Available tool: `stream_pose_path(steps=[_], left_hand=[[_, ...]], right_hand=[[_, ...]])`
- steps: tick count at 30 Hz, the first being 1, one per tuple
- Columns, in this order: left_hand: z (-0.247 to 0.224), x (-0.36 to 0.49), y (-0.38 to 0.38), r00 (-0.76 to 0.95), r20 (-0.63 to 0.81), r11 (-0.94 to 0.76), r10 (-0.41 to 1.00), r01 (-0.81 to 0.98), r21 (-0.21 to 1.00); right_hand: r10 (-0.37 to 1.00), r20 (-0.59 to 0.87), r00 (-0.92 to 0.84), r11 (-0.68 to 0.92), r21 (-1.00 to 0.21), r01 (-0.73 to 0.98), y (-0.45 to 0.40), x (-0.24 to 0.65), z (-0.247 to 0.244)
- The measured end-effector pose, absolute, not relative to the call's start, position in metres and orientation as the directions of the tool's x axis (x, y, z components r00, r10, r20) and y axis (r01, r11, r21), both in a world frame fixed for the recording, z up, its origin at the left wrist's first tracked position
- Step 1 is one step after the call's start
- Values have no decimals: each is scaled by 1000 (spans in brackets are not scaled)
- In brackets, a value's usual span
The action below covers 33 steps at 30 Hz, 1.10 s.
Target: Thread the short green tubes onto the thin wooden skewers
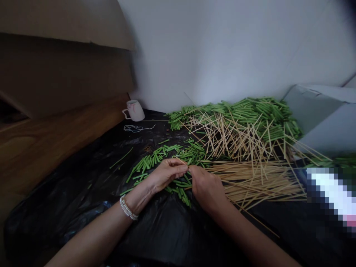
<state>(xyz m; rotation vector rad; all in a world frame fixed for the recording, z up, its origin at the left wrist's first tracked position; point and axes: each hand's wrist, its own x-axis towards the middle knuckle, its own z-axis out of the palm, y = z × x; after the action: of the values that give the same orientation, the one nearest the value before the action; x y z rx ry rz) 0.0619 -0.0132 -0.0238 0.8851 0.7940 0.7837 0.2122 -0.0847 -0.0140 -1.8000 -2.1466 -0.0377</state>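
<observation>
My left hand (171,172), with a white beaded bracelet at the wrist, pinches the end of a thin wooden stick (180,160). Close against it, my right hand (205,185) has its fingers closed at the same spot; what exactly they grip is mostly hidden. Short cut green stems (151,159) lie around and beneath both hands. Right of my right hand, many loose sticks (258,181) lie roughly side by side. Behind them, green stems threaded on sticks (250,115) form a large pile, with the bare stick ends pointing toward me.
Black plastic sheeting (83,196) covers the work surface. A white mug (135,110) and a tangled string (133,128) are at the back left, near a cardboard box (63,70). A pale box (319,111) stands at the right. One longer green stem (121,158) lies to the left.
</observation>
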Motion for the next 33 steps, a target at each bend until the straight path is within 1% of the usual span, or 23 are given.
stream_pose_path(steps=[4, 10, 13, 15, 16, 18, 19, 20, 21, 22, 23, 24, 26, 28, 30, 33], left_hand=[[-19, 56, -9, 444, -235, 383, 864, -280, 880], [-28, 56, -10, 494, -268, 426, 827, -240, 872], [-31, 61, -14, 512, -252, 411, 821, -226, 883], [-28, 61, -14, 507, -202, 346, 838, -208, 915], [-26, 59, -12, 491, -165, 283, 856, -178, 942], [-20, 51, -4, 421, -59, 93, 905, -61, 994], [-17, 46, 2, 353, 21, -34, 935, 30, 999], [-16, 40, 8, 276, 118, -162, 954, 144, 976], [-17, 33, 15, 229, 221, -281, 948, 276, 919], [-19, 28, 21, 224, 318, -385, 921, 406, 829], [-22, 23, 27, 275, 389, -476, 879, 515, 713], [-27, 20, 32, 342, 419, -538, 841, 599, 592], [-37, 17, 38, 444, 398, -590, 803, 692, 417], [-47, 17, 41, 514, 348, -614, 784, 728, 307], [-54, 19, 43, 524, 334, -610, 784, 752, 250], [-55, 20, 44, 477, 370, -581, 797, 773, 255]], right_hand=[[932, 322, -166, 235, -187, 954, -84, 217, -17], [937, 303, -177, 239, -181, 954, -86, 213, -20], [937, 300, -177, 237, -174, 956, -85, 212, -20], [930, 321, -180, 242, -164, 956, -83, 216, -20], [925, 336, -176, 239, -157, 958, -83, 218, -20], [919, 367, -147, 211, -139, 968, -81, 225, -21], [917, 379, -125, 186, -128, 974, -80, 228, -22], [916, 388, -107, 163, -115, 980, -80, 231, -22], [916, 389, -97, 148, -101, 984, -79, 233, -23], [919, 383, -97, 140, -87, 986, -79, 234, -23], [923, 371, -102, 139, -74, 987, -79, 234, -24], [928, 356, -111, 143, -64, 988, -79, 234, -24], [935, 333, -123, 149, -53, 987, -79, 232, -25], [937, 327, -124, 149, -54, 987, -79, 231, -26], [937, 328, -120, 148, -62, 987, -79, 231, -26], [938, 324, -121, 153, -74, 985, -79, 231, -25]])
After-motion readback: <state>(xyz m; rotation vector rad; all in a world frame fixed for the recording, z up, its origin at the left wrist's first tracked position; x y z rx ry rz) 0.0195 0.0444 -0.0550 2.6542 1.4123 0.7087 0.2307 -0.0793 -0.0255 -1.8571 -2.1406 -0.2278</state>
